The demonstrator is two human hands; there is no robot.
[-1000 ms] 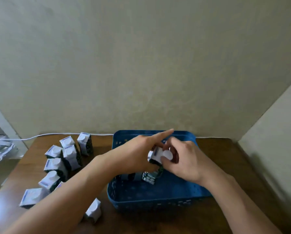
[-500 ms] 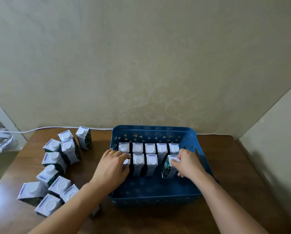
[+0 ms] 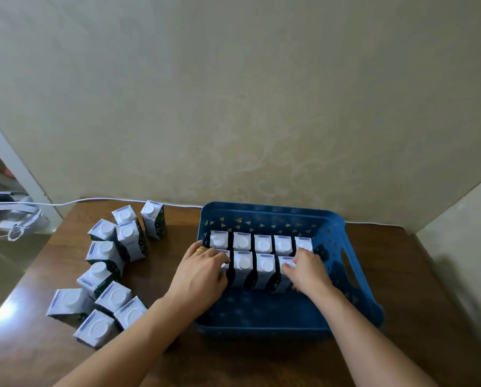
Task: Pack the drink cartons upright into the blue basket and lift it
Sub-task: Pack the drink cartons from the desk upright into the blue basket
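The blue basket (image 3: 261, 328) stands on the wooden table (image 3: 233, 358). Inside it, white-topped drink cartons stand upright in two rows at the far end: a back row (image 3: 263, 243) and a front row (image 3: 243, 265). My left hand (image 3: 203, 272) lies over the front row's leftmost carton (image 3: 224, 261), with fingers curled on it. My right hand (image 3: 307, 270) grips the front row's rightmost carton (image 3: 285, 262), which stands upright. The near half of the basket floor is bare. Several loose cartons (image 3: 113, 298) stand on the table to the left.
A white cable (image 3: 66, 203) runs along the table's back edge by the wall. A white bag (image 3: 7, 219) sits beyond the left edge. A beige wall rises close on the right. The basket has a handle slot (image 3: 348, 263) in its right side.
My right hand has set its tilted carton upright at the right end of the front row. My left hand has stayed on the leftmost front carton.
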